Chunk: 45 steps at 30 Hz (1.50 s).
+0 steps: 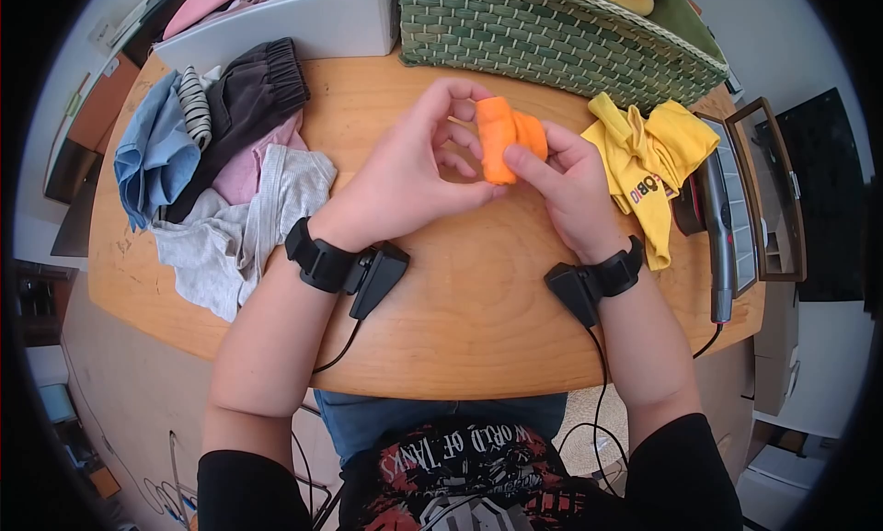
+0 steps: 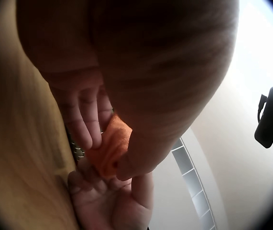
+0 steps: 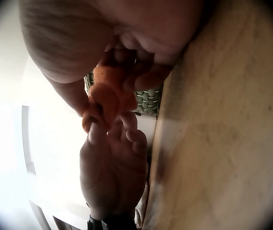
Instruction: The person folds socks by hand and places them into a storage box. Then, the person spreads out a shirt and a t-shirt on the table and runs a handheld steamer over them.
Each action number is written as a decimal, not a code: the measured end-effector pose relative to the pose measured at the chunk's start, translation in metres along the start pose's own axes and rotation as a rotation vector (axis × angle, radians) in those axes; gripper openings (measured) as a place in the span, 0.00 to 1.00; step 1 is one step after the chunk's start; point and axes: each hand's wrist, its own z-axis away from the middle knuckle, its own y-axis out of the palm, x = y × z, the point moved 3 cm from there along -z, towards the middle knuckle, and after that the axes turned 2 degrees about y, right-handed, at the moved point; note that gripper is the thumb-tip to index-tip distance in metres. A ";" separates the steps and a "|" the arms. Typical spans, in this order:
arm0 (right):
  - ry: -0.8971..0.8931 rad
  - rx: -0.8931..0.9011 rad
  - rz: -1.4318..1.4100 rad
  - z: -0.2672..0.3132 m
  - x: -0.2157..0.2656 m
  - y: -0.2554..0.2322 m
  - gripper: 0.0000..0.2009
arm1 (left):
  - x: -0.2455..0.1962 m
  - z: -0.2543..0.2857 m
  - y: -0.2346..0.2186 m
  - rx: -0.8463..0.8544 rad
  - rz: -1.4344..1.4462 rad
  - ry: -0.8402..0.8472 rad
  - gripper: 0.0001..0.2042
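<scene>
Above table [image 1: 441, 329] | both hands' grip pinches orange roll [image 1: 508, 137]; basket [image 1: 552, 34] whole only overhead

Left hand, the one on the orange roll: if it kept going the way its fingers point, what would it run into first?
The left hand points up and right, so past the orange roll it would probably meet the green woven basket; depth is unclear.

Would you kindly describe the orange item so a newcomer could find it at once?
Start at the wooden table, before the green woven basket. Both hands pinch the rolled orange cloth above its middle. It is the only orange fabric, tightly bundled, unlike the loose yellow shirt beside it.
</scene>
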 end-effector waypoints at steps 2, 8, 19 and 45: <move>-0.009 0.003 -0.005 0.000 -0.001 0.001 0.16 | 0.002 0.000 -0.001 0.006 -0.012 -0.010 0.36; -0.011 0.022 0.013 0.000 0.000 0.003 0.17 | 0.006 0.000 -0.001 0.006 -0.029 -0.024 0.34; -0.014 -0.028 0.021 -0.001 0.003 0.001 0.16 | 0.002 -0.001 0.000 -0.068 0.016 0.022 0.34; 0.103 0.080 0.114 0.003 -0.001 0.002 0.13 | 0.013 0.000 -0.006 -0.038 0.253 -0.250 0.11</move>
